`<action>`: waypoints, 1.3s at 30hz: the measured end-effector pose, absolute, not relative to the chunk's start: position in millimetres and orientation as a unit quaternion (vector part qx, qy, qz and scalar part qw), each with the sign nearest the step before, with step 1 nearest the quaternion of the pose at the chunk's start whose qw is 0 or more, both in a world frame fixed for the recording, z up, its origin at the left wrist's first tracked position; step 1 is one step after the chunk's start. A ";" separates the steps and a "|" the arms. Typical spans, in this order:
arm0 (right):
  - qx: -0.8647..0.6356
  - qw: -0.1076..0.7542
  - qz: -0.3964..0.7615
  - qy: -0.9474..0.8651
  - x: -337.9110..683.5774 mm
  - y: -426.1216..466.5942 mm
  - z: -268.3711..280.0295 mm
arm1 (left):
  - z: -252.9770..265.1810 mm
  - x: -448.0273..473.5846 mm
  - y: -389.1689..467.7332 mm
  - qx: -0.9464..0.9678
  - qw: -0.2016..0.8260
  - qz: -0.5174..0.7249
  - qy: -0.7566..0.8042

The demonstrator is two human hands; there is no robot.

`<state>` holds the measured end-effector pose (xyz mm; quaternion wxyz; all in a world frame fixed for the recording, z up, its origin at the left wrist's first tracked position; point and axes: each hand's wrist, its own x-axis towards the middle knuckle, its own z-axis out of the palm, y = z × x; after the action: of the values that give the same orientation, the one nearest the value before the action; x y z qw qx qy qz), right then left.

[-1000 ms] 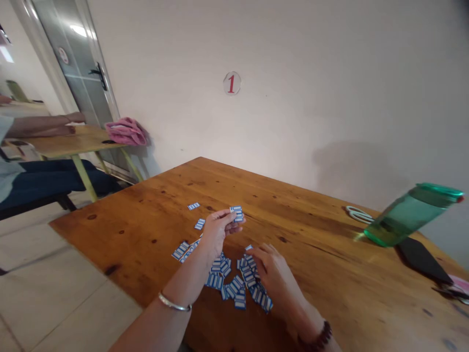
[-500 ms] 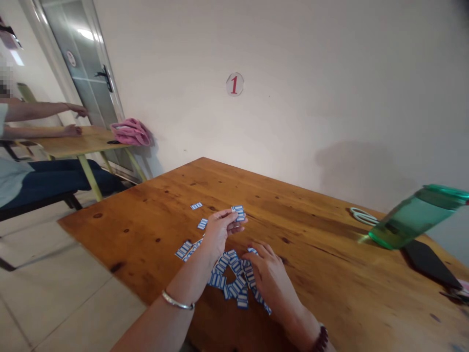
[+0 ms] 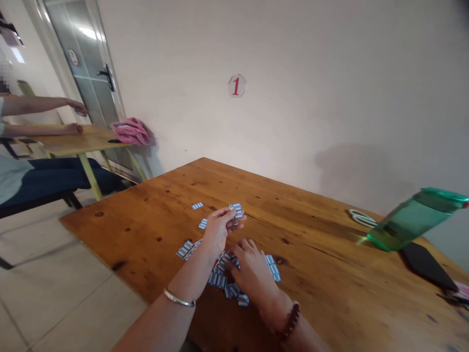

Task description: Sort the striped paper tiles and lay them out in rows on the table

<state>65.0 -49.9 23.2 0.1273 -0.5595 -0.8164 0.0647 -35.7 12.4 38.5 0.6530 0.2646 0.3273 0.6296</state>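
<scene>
My left hand [image 3: 222,225] is raised above the table, thumb and fingers closed on a few small blue-and-white label sheets [image 3: 237,209] held in a stack. Below and to its right, my right hand [image 3: 252,266] reaches over a loose pile of similar label sheets [image 3: 219,279]. Its fingers are apart and bent down, with the thumb at the pile; the hand covers part of the labels. A strip of label sheets [image 3: 273,268] lies just right of my right hand. More label sheets [image 3: 185,248] lie left of my left forearm, and single ones [image 3: 197,206] sit farther off.
On the right of the wooden table [image 3: 330,288] are a green translucent bottle [image 3: 410,220], a coiled white cable [image 3: 362,218] and a dark flat object [image 3: 427,264]. Another person sits at a second table [image 3: 73,142] on the left, with a pink cloth [image 3: 132,131] on it.
My right hand has moved left onto the middle of the pile, and a strip of label sheets now shows to its right. My left hand stays almost in place, still holding its labels.
</scene>
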 end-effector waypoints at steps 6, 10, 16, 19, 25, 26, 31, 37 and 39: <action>-0.574 0.119 0.112 -0.802 55.3 -39.1 21.5 | 38.3 -36.2 13.0 0.244 0.651 0.638 0.330; -0.557 0.175 0.156 -0.796 52.1 -33.9 13.6 | 37.2 -37.2 14.9 0.251 0.655 0.632 0.331; -0.527 0.368 0.298 -0.705 75.3 -38.2 23.5 | 39.0 -36.0 13.4 0.282 0.633 0.619 0.368; -0.498 0.446 0.435 -0.603 102.1 -40.9 34.8 | 38.2 -28.9 8.5 0.334 0.625 0.591 0.385; -0.522 0.534 0.409 -0.525 126.6 -38.8 35.8 | 33.7 -9.8 -2.0 0.435 0.641 0.506 0.379; -0.526 0.543 0.396 -0.522 125.9 -38.0 34.3 | 33.4 -7.8 -3.1 0.439 0.647 0.494 0.379; -0.552 0.576 0.336 -0.501 121.3 -35.6 29.6 | 31.5 -4.9 -5.1 0.447 0.662 0.466 0.379; -0.566 0.572 0.314 -0.504 124.0 -35.7 29.6 | 24.7 -5.9 -3.0 0.466 0.669 0.440 0.378; -0.565 0.569 0.311 -0.510 124.7 -35.2 28.7 | 24.8 -5.9 -3.3 0.471 0.670 0.434 0.376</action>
<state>124.7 -35.2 28.7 0.5691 -0.5651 -0.5098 0.3113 -5.9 -3.3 24.8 0.6703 0.4706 0.3758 0.4335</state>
